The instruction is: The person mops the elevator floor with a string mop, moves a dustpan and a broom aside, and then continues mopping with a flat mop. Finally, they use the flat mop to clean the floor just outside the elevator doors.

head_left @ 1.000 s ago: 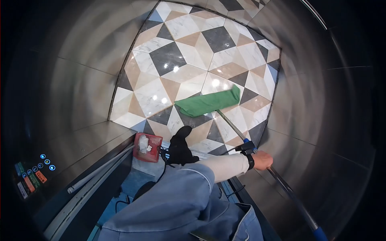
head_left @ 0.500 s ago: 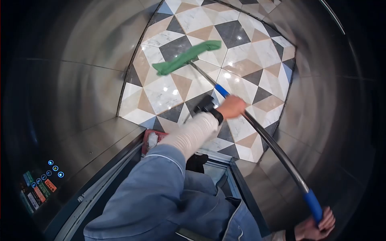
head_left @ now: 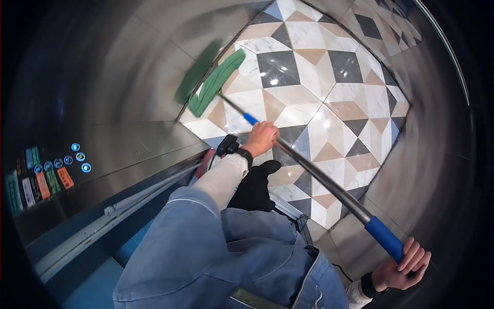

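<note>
A flat mop with a green cloth head (head_left: 216, 85) lies along the left edge of the patterned tile floor, close against the metal wall. Its steel pole (head_left: 324, 180) runs diagonally down to the lower right and ends in a blue grip (head_left: 385, 239). My left hand (head_left: 261, 139) is wrapped round the pole just below a short blue section. At the lower right, my right hand (head_left: 409, 265) closes on the end of the blue grip. A black band circles each wrist.
Shiny metal walls (head_left: 128, 62) surround the tiles (head_left: 329, 77). Lit round buttons (head_left: 80, 156) and coloured labels (head_left: 41, 180) are on the left wall. A door track (head_left: 139, 198) crosses the lower left. A black shoe (head_left: 257, 185) stands below my left hand.
The mop head has swung left and slightly down across the tiles to the wall edge, turning steeper. My left hand has moved left with the pole. The view has also shifted.
</note>
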`<state>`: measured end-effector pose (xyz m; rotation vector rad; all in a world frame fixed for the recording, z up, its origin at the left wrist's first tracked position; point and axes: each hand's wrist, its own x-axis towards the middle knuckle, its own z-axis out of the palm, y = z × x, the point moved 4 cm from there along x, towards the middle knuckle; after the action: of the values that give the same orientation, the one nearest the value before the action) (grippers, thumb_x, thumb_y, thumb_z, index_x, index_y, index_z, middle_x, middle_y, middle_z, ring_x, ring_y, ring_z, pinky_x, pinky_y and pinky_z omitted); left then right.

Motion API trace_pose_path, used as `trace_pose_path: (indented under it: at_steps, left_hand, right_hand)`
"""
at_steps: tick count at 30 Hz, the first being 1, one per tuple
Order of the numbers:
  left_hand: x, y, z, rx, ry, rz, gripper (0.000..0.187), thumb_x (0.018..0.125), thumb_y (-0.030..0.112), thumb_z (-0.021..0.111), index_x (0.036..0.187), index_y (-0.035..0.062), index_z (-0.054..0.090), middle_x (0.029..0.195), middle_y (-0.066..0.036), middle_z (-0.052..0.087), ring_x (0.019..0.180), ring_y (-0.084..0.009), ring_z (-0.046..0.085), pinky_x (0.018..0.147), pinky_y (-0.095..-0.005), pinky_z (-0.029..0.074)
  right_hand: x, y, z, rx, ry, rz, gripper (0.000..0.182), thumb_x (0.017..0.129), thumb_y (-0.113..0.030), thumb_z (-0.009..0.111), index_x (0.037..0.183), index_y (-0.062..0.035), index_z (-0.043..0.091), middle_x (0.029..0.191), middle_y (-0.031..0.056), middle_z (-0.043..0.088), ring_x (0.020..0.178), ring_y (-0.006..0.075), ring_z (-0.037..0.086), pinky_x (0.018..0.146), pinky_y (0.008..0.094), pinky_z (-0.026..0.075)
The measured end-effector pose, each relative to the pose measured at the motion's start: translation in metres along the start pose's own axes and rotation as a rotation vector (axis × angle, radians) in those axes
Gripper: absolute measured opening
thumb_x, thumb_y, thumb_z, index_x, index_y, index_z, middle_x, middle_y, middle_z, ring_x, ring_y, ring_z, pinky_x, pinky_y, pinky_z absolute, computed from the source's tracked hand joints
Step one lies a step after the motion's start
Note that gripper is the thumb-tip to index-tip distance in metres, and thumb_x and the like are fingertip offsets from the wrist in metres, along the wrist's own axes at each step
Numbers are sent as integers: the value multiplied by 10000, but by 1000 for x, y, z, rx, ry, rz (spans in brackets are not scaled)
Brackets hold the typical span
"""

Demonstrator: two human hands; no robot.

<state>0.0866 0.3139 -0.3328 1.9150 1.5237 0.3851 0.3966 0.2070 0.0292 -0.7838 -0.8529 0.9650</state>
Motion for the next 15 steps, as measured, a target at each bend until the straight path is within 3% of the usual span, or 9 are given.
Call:
trace_pose_path:
  at_steps: [3, 10, 15]
  left_hand:
    - [-51, -28, -8, -21, 32, -74, 66, 704, 108, 572, 757, 113, 611, 836, -75, 581, 915, -258, 510, 789, -387, 362]
    - [-75, -10, 4, 9, -3, -45, 89, 705, 112, 567, 729, 120, 652, 787, -88, 597, 877, -284, 541, 746, -403, 408]
    - [-88, 76, 63, -10, -22, 171, 86, 684, 147, 593, 738, 152, 660, 781, -73, 617, 840, -288, 566, 696, -442, 405]
  right_hand:
    - [-14, 15, 18, 17, -152, 88, 211, 861, -181, 405, 670, -136, 329, 446, -38, 346, 435, 67, 343, 625, 254, 307]
    - [-77, -20, 33, -82, -116, 10, 216, 854, -197, 414, 671, -139, 316, 460, -39, 344, 443, 69, 350, 644, 261, 314]
    - [-118, -104, 4, -120, 17, -105, 249, 837, -147, 404, 616, -144, 288, 460, -28, 292, 456, 75, 278, 643, 254, 298]
